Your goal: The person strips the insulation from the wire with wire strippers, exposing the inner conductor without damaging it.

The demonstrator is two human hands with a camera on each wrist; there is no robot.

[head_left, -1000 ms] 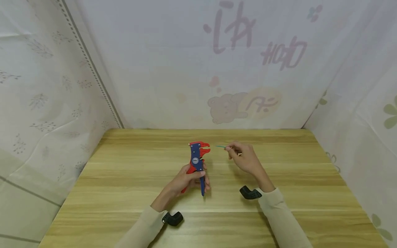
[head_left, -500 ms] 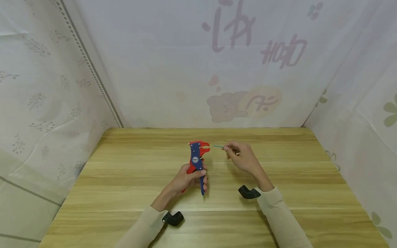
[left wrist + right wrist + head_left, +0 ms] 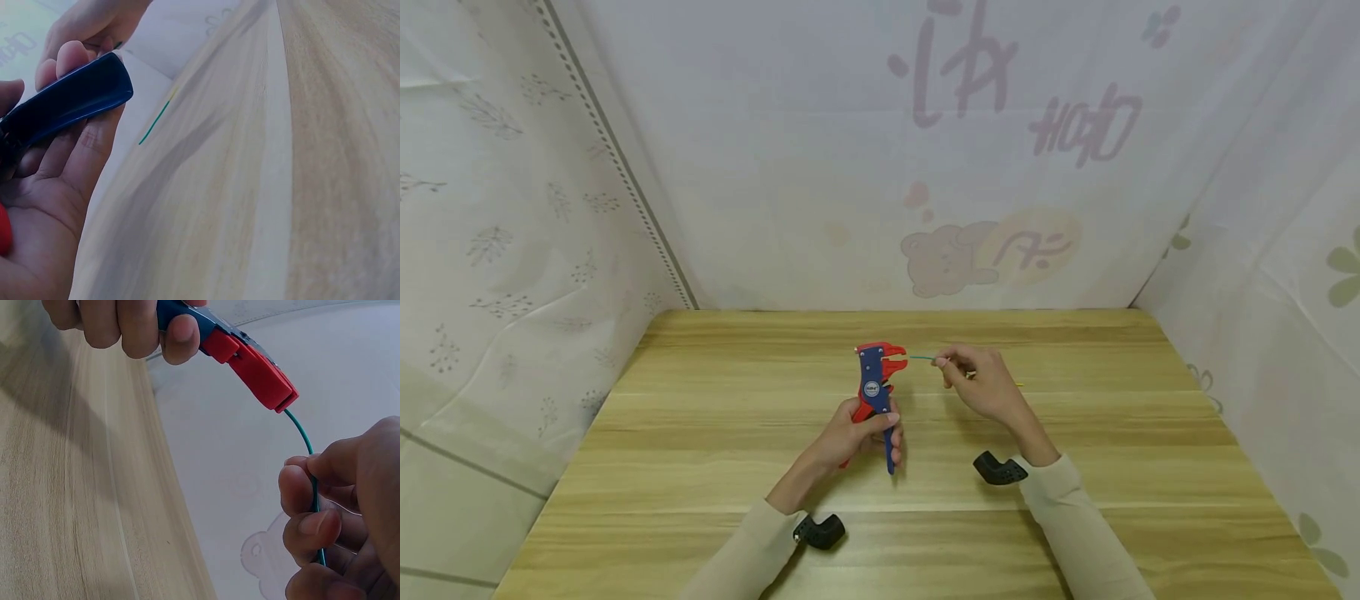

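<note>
the left hand [image 3: 852, 433] is wrapped around the handles of a red-and-blue hand-held wire stripper [image 3: 871, 373], held above the pale wood-grain worktop [image 3: 700, 467], its red jaws parted. the right hand [image 3: 983, 381] pinches a thin green flexible wire [image 3: 303, 431], its end right by those jaws; i cannot tell whether it is inside.

I see tool [image 3: 871, 368] red and dark blue, wire [image 3: 302, 430] green, sleeves [image 3: 1090, 533] cream, wrist mounts [image 3: 824, 532] black. I get tabletop [image 3: 700, 425] yellowish-brown, streaky wood grain; back cloth [image 3: 775, 167] pale, faded mauve print; left cloth [image 3: 527, 217] off-white, grey sprig pattern.
</note>
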